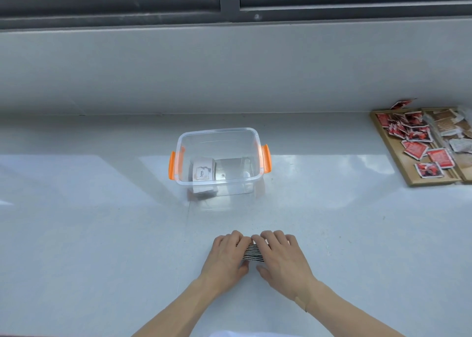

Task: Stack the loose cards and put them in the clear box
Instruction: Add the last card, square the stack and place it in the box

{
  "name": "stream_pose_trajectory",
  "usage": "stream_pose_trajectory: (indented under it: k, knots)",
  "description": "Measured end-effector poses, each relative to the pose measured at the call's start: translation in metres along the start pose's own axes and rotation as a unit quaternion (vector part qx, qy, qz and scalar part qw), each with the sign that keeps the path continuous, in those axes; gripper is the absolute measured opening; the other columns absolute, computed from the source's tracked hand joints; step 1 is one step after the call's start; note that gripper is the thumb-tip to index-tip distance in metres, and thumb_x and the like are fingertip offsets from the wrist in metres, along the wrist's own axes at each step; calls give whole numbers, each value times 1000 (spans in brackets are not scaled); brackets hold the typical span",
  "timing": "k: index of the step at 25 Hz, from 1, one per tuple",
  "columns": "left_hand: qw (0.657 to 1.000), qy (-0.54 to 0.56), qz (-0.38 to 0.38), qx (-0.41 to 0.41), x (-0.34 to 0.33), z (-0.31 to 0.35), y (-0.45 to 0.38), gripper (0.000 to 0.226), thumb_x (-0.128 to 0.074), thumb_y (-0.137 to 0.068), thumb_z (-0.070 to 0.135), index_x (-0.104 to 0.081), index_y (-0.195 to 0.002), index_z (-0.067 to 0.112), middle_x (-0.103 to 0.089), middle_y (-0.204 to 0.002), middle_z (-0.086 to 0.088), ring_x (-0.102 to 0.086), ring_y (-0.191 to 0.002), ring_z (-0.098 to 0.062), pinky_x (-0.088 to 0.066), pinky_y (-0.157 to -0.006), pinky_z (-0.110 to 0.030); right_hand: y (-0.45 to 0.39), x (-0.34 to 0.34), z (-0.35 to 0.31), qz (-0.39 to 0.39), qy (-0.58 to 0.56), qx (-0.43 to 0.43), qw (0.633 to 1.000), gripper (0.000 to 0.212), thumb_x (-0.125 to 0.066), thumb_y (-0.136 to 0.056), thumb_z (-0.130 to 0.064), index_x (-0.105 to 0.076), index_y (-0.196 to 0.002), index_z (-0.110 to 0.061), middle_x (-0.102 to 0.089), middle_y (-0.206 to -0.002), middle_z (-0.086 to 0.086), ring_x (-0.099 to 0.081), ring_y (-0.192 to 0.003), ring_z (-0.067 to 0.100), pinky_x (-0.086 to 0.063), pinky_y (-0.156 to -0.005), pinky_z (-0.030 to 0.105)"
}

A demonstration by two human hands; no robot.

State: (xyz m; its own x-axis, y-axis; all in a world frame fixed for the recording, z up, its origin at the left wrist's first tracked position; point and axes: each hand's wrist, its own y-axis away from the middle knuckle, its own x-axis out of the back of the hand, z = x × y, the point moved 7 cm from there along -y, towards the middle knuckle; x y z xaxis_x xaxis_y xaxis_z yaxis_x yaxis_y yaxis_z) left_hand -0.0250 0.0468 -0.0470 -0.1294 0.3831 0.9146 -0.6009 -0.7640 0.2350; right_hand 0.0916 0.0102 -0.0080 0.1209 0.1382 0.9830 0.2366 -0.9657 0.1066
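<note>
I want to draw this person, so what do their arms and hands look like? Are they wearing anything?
Both arms are bare, with no sleeves showing on the forearms. The left hand has no glove, ring or watch that I can see. The right hand is bare too, but a small strip, maybe a plaster, sits on that wrist. A bit of white clothing shows at the bottom edge.

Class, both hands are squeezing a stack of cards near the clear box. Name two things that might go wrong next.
1. The striped card stack, pinched only at its ends by the left hand and right hand, may spill when lifted.
2. The clear plastic box with orange handles already holds white cards; dropping more in could scatter them.
</note>
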Motion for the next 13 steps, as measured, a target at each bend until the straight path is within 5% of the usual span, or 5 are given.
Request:
stream_pose_trajectory:
  k: [4, 8, 10, 13]
  knots:
    - [999, 21, 16, 23, 19, -1, -2, 36, -52, -85, 28, -46, -120, 28, -50, -117, 11, -49, -113, -10, -16, -116, -38, -16, 15, -2, -29, 1, 10, 1000, 27, -74, -65, -31, -61, -88, -22, -59, -81, -6, -57, -70, 19, -39, -56, 31]
    - [955, 254, 151, 33, 69, -10, 5, 38, -67, -74, 20, -55, -109, 29, -57, -106, 19, -54, -102, -1, -39, -98, -26, -10, 12, 23, -6, -292, -102, 951, 33, -60, -84, -35, -50, -115, -32, -58, -108, -19, -58, -90, 10, -46, -73, 29]
    - [953, 219, 207, -16, 83, 4, 12, 50, -66, -77, 17, -53, -124, 28, -58, -115, 17, -53, -110, -1, -38, -103, -23, -4, 7, 21, 25, -398, -151, 904, 33, -64, -85, -32, -47, -113, -37, -62, -105, -23, -59, -91, 2, -48, -73, 22]
    - [958, 54, 267, -86, 73, 32, 22, 62, -67, -80, 12, -48, -139, 15, -62, -121, 0, -51, -118, -12, -39, -111, -38, 3, -5, 15, 53, -424, -189, 884, 35, -66, -87, -27, -45, -111, -39, -65, -94, -20, -61, -81, 3, -47, -67, 19]
